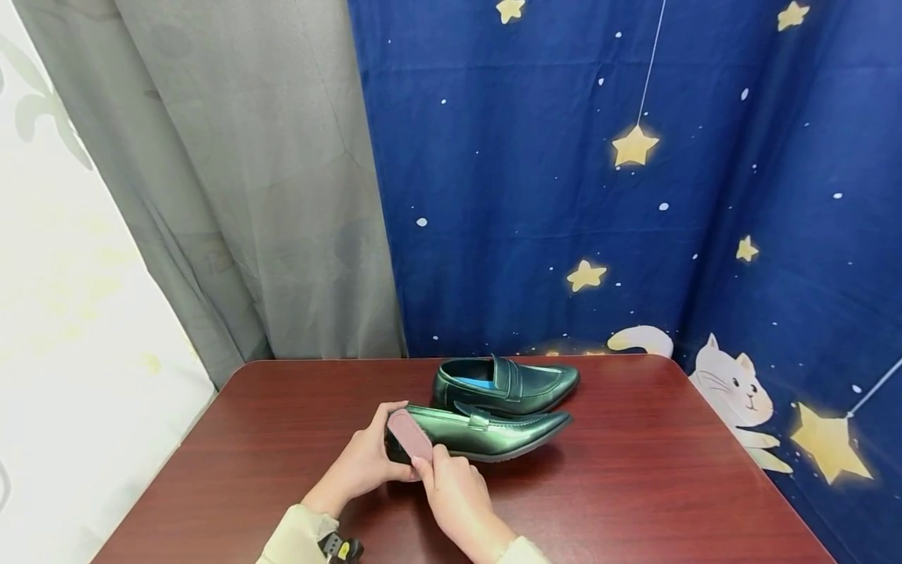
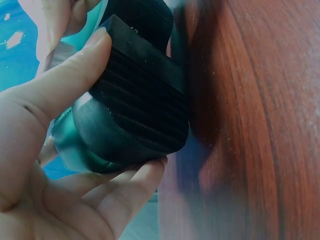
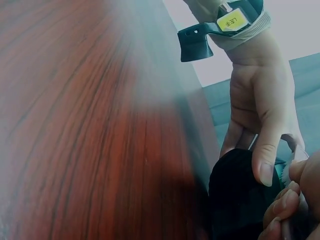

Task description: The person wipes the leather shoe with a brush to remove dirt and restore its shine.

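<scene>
A shiny green loafer (image 1: 507,437) lies on its side-facing length in the head view, toe to the right. My left hand (image 1: 368,460) grips it at the heel, thumb on the near side and fingers around the back. In the left wrist view the ridged heel bottom (image 2: 142,107) faces the camera, with the thumb at its edge. My right hand (image 1: 461,493) holds a pink-backed brush (image 1: 410,435) over the loafer's heel end. Pale bristles (image 3: 286,175) show beside the left thumb in the right wrist view.
A second green loafer (image 1: 543,385) with a blue insole stands just behind, toe also right. Both are at the far part of the reddish-brown table (image 1: 634,478). Grey and blue star-patterned curtains (image 1: 521,196) hang behind the table's back edge.
</scene>
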{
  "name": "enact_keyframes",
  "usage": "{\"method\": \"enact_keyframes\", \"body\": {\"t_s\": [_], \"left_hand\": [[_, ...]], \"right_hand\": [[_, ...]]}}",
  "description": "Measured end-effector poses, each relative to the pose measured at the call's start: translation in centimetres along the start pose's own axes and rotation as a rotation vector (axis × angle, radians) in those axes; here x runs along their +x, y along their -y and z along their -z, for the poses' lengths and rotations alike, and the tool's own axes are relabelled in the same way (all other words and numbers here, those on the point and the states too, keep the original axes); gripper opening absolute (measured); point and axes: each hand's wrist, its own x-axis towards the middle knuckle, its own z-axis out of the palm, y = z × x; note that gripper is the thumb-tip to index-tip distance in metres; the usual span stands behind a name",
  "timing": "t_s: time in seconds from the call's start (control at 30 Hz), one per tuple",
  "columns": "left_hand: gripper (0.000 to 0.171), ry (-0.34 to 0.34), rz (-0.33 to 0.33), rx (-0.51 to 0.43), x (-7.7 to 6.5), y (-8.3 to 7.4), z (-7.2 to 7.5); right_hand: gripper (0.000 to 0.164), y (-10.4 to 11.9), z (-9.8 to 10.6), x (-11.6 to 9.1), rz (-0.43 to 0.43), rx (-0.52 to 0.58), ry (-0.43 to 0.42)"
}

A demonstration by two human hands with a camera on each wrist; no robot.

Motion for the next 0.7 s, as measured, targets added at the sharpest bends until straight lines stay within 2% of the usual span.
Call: {"method": "enact_keyframes", "body": {"t_s": [0.2, 0.53, 0.7], "left_hand": [[0.111, -0.007, 0.012, 0.005, 0.1, 0.0, -0.1], [0.110, 0.003, 0.003, -0.002, -0.1, -0.1, -0.1], [0.111, 0.006, 0.023, -0.011, 0.0, 0.0, -0.1]], "right_hand": [[0.037, 0.2, -0.2, 0.0, -0.010, -0.010, 0.005], [0.038, -0.5, 0.1, -0.4, 0.013, -0.052, -0.054], [0.039, -0.9, 0.4, -0.7, -0.004, -0.042, -0.042]]}}
